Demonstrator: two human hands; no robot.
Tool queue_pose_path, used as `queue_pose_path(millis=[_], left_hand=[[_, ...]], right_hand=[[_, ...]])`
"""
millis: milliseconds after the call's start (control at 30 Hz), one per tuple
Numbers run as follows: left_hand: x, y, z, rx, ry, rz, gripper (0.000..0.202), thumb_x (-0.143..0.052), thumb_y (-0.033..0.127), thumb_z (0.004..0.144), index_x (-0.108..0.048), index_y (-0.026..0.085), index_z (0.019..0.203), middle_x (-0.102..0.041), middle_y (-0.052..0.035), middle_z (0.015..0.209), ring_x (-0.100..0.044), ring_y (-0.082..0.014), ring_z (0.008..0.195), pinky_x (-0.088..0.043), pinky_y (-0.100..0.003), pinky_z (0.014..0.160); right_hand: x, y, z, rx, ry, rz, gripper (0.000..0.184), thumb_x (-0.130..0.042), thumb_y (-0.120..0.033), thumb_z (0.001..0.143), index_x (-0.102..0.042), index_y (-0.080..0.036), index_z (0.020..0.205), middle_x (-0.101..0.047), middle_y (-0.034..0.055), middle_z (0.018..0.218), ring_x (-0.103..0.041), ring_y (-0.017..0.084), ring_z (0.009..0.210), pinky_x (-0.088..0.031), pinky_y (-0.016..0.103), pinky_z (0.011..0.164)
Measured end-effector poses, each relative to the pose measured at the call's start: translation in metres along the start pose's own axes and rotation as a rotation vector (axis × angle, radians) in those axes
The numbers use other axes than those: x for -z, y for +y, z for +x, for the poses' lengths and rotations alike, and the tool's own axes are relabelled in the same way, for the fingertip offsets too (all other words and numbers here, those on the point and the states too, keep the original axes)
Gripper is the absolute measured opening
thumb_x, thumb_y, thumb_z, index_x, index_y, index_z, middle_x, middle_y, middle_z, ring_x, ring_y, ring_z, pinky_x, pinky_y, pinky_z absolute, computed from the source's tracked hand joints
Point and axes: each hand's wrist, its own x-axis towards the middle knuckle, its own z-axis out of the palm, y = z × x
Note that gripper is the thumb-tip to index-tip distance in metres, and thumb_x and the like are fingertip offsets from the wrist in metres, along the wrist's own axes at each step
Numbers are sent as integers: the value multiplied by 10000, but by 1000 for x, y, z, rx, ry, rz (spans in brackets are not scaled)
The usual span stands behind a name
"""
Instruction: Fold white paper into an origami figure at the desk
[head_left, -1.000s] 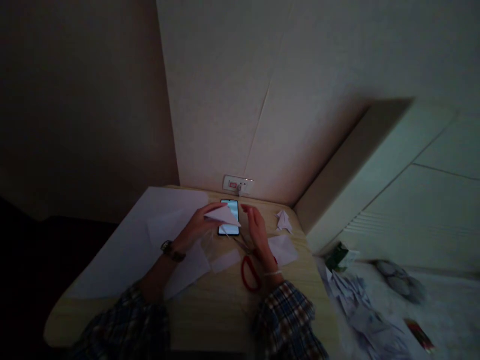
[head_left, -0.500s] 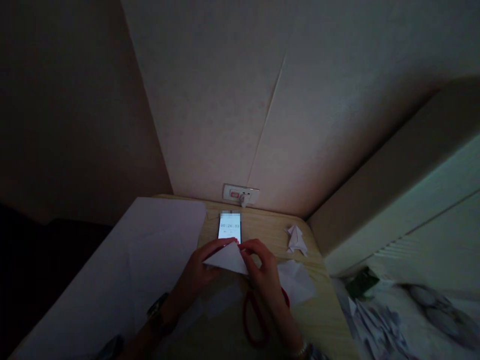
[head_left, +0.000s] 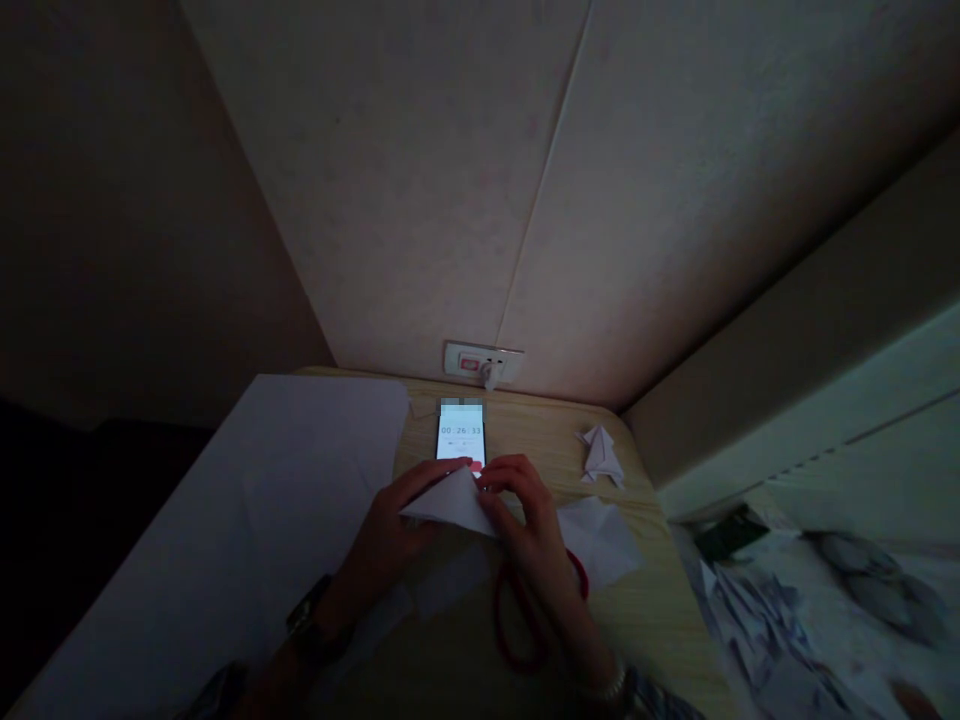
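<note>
Between my hands is a white sheet of paper (head_left: 454,503) folded to a triangle, its peak pointing away from me. My left hand (head_left: 397,515) is closed on its left side, fingers along the sloping edge. With fingertips bent, my right hand (head_left: 529,515) pinches the paper near the peak and right edge. A phone (head_left: 461,433) lies just beyond, its lit screen showing a timer. Under my right wrist are the red handles of scissors (head_left: 517,620); their blades are hidden.
Large white paper sheets (head_left: 315,440) cover the table's left side. A folded paper frog (head_left: 601,457) lies at the back right, near a creased sheet (head_left: 600,540). A wall socket (head_left: 482,363) with a plug sits behind the wooden table (head_left: 660,590). Crumpled paper (head_left: 765,630) lies to the right, lower down.
The camera view has tilted and shifted slightly, so the table sits higher in the picture. Both hands keep hold of the folded paper, with only a slight shift of the right fingers.
</note>
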Motion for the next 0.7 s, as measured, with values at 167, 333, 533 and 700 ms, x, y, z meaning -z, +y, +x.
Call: queue_pose_path(millis=[167, 333, 533, 700], left_hand=[[0, -5, -2, -64, -58, 38, 505, -691, 129, 723, -693, 256, 1212, -702, -51, 1309, -622, -275, 1234, -479, -394, 1070], [1, -11, -3, -101, -94, 104, 568, -789, 276, 759, -638, 284, 1306, -632, -76, 1405, -565, -300, 1308, -441, -436, 1117], [6, -9, -1, -55, -51, 77, 586, -840, 305, 701, -667, 281, 1261, -646, -85, 1364, -604, -313, 1253, -508, -416, 1047], [6, -3, -2, 3, -91, -77, 500, -854, 263, 657, -713, 264, 1138, -648, -84, 1364, -609, -303, 1252, -537, -383, 1001]], right_hand=[[1, 0, 0, -38, -23, -23, 93, -668, -169, 817, -711, -252, 810, -650, 34, 977, -631, 197, 942, -506, 317, 850], [4, -5, 2, -32, 0, -40, 99, -672, -191, 814, -683, -247, 733, -641, 29, 925, -625, 193, 901, -510, 319, 831], [8, -10, 1, -95, 36, 92, 109, -658, -273, 841, -662, -238, 738, -698, 22, 916, -638, 197, 900, -493, 322, 845], [8, -12, -2, -252, 82, 198, 174, -661, -369, 840, -641, -221, 749, -636, -18, 692, -600, 163, 692, -474, 265, 650]])
